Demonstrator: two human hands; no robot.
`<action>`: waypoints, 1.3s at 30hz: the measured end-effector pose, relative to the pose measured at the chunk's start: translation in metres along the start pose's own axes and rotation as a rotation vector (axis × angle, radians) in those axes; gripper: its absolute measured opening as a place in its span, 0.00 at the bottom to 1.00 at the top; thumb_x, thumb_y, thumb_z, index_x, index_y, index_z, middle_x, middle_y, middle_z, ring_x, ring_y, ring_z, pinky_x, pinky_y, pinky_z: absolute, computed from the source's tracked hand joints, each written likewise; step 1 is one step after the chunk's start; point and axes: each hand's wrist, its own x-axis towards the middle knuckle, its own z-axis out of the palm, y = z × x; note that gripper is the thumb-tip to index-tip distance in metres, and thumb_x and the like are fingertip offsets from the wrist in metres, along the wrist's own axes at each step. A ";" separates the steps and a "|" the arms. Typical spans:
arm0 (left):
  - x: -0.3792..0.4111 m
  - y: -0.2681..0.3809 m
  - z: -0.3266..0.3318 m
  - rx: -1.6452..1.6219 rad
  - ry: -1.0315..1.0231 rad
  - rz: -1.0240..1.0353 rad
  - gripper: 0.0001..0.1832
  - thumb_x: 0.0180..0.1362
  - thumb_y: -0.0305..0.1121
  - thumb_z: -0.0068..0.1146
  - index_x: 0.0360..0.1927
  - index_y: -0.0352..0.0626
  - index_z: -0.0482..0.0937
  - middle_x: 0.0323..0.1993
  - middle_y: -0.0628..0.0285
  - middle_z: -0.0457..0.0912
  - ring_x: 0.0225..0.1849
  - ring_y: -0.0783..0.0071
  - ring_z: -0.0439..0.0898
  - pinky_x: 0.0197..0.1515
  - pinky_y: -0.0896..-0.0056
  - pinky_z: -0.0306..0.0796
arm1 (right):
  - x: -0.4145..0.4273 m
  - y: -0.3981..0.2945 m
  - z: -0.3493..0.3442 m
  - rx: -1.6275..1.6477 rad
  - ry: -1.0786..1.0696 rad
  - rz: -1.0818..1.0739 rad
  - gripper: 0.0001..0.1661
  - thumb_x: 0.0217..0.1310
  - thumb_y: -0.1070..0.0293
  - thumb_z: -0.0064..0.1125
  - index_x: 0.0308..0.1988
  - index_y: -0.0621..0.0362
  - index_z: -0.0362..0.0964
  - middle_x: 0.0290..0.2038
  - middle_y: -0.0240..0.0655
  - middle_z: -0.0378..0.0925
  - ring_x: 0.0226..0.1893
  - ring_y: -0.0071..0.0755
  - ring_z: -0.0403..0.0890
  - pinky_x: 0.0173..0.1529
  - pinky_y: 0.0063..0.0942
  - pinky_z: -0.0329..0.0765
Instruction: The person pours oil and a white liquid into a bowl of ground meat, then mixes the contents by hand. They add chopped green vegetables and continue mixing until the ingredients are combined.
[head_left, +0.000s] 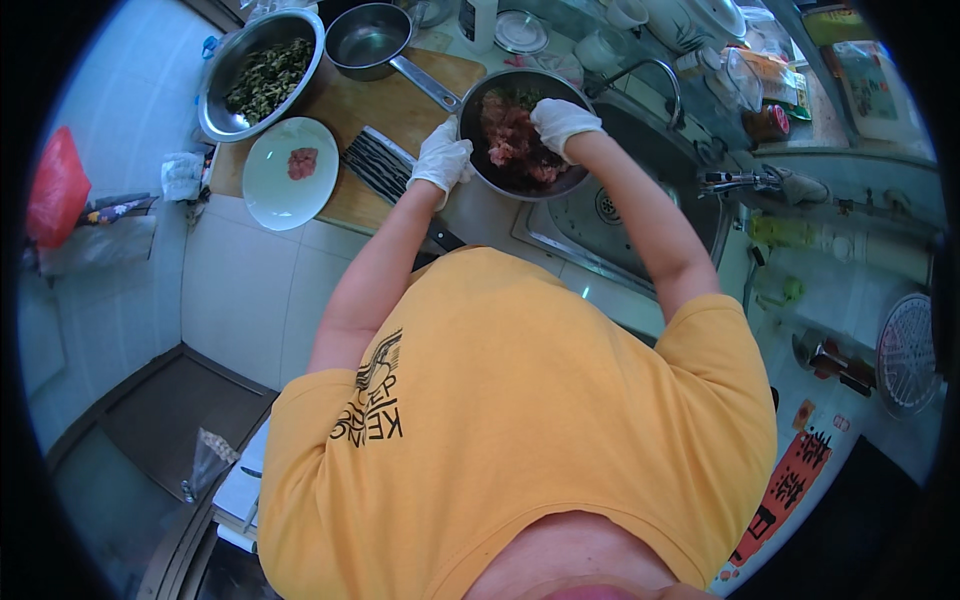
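A metal bowl (469, 161) stands between the cutting board and the sink, holding pink minced meat (510, 135) with some green bits at the far side. My left hand (442, 159), in a white disposable glove, grips the bowl's left rim. Inside the bowl, my right hand (564, 126), gloved the same way, has its fingers curled into the meat; the fingertips are partly hidden. Close by my left hand lies a broad-bladed kitchen knife (377, 166) with a streaked blade; my wrist covers its middle. A pale plate (289, 206) carries a small lump of minced meat (302, 163).
On the wooden cutting board (442, 71) a saucepan (367, 45) points its handle towards the bowl. A large steel basin (212, 101) with chopped greens (270, 81) stands far left. The sink (637, 232) and its curved faucet (670, 75) are at right. Jars and packets (772, 82) crowd the back right.
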 end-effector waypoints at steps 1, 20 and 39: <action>-0.001 0.001 0.000 -0.001 0.014 0.000 0.25 0.58 0.24 0.47 0.62 0.39 0.68 0.25 0.63 0.76 0.16 0.78 0.73 0.16 0.78 0.66 | -0.008 -0.004 -0.020 -0.021 -0.090 0.007 0.10 0.55 0.73 0.55 0.37 0.62 0.79 0.39 0.53 0.80 0.44 0.56 0.82 0.46 0.41 0.79; 0.008 -0.009 0.003 0.031 -0.016 0.020 0.26 0.55 0.24 0.46 0.60 0.43 0.71 0.26 0.58 0.78 0.17 0.72 0.76 0.20 0.70 0.71 | -0.028 -0.021 -0.004 0.060 -0.102 -0.103 0.10 0.53 0.70 0.55 0.35 0.60 0.80 0.34 0.52 0.81 0.38 0.55 0.82 0.43 0.38 0.78; 0.002 0.000 0.005 0.023 -0.003 -0.003 0.26 0.59 0.24 0.48 0.63 0.38 0.67 0.27 0.60 0.78 0.16 0.76 0.74 0.17 0.75 0.68 | 0.000 0.001 -0.016 0.039 0.054 0.071 0.12 0.55 0.69 0.55 0.37 0.63 0.80 0.38 0.53 0.80 0.41 0.55 0.82 0.45 0.42 0.79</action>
